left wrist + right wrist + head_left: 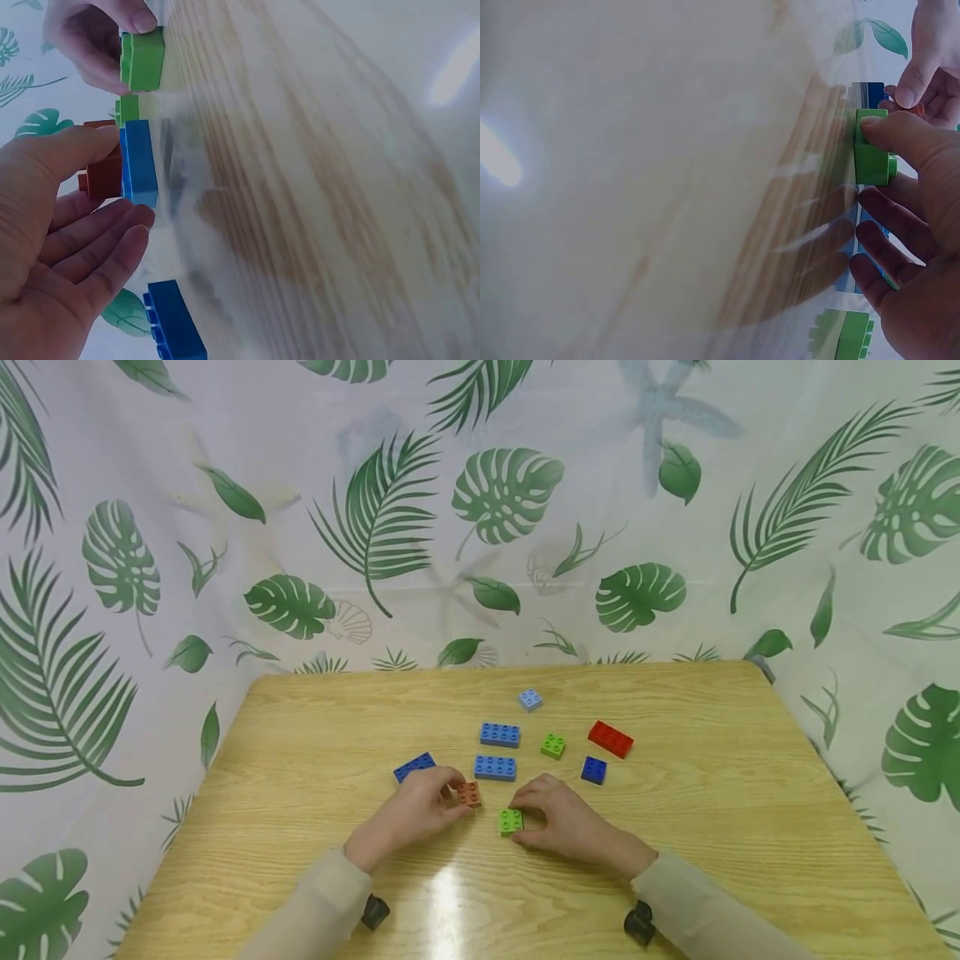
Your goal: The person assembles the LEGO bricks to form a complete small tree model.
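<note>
Between thumb and fingers, my left hand (pixel 420 806) pinches a small orange-brown toy brick (pixel 468 794), studs up. My right hand (pixel 562 827) holds a light green square brick (pixel 511 822) the same way, just right of and nearer than the orange-brown one. The two bricks are apart. In the right wrist view the thumb lies against the green brick (pixel 870 157), with other fingers spread below. The left wrist view shows the orange-brown brick (pixel 105 169) partly covered by my thumb. A dark blue brick (pixel 415 766) lies beside my left hand, which partly hides it.
Beyond the hands lie two long blue bricks (pixel 495 767), another green brick (pixel 552 746), a dark blue square brick (pixel 594 770), a red brick (pixel 611 739) and a pale blue brick (pixel 530 700). The wooden table (pixel 337 718) meets a leaf-patterned curtain (pixel 420 635) at the back.
</note>
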Motion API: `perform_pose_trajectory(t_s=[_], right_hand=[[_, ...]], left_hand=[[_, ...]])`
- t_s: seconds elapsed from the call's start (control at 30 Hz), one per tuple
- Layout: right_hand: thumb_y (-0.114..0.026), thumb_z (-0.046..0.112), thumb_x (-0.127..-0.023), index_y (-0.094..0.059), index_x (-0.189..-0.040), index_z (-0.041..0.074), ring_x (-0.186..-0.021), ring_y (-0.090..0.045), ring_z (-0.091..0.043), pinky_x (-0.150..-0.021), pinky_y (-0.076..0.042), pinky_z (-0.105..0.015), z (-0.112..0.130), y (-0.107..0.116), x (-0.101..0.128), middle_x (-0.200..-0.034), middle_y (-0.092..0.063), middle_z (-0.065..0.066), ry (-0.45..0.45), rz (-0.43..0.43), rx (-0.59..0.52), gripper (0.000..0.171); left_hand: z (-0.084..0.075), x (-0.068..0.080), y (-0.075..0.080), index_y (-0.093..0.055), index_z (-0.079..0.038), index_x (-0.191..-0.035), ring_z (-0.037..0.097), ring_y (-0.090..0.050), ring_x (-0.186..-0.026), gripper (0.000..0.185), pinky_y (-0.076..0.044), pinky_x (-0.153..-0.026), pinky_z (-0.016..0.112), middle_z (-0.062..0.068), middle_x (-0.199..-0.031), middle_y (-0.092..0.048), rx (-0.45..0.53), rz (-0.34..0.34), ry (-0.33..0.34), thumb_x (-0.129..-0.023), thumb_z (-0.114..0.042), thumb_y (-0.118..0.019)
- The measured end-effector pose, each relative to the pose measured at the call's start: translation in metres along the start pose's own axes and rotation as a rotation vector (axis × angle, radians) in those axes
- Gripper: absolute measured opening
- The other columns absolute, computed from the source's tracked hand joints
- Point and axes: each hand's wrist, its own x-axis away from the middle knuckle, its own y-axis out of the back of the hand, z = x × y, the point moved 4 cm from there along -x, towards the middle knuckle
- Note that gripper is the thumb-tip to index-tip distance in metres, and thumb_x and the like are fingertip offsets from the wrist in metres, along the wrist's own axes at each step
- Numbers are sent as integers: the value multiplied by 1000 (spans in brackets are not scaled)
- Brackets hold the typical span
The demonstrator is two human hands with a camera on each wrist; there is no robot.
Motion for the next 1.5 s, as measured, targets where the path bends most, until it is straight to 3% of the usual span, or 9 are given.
perform_pose_trajectory(t_s=[0.83,1.03,1.2,1.5], right_hand=[[-87,28,-88,-79,-116,10,-113,-63,-20,-99,-55,-42,-1,0,1,-118,-74,-1,-24,4,-6,35],[-88,27,-87,-79,-112,12,-109,-63,-20,-96,-56,-41,-1,0,0,-114,-75,1,10,-36,7,31],[-87,28,-87,-79,-114,13,-112,-63,-19,-98,-56,-41,0,0,0,-116,-75,1,-13,-10,-1,32],[-85,26,-90,-77,-120,17,-112,-66,-17,-98,-57,-41,-1,2,4,-118,-74,5,-11,-56,-99,32]], left_hand=[[-35,-9,-27,-72,-7,-118,14,-73,-93,30,-60,-82,24,3,-105,-77,112,86,-123,-93,-19,-82],[-35,-12,-32,-72,-8,-118,13,-72,-93,30,-59,-82,22,2,-105,-76,88,98,-129,-93,-20,-83],[-35,-12,-34,-73,-7,-116,14,-73,-91,28,-58,-80,21,3,-103,-76,86,95,-141,-93,-19,-83],[-37,-16,-32,-73,-8,-114,13,-70,-88,26,-55,-77,17,1,-100,-75,69,102,-130,-93,-18,-83]])
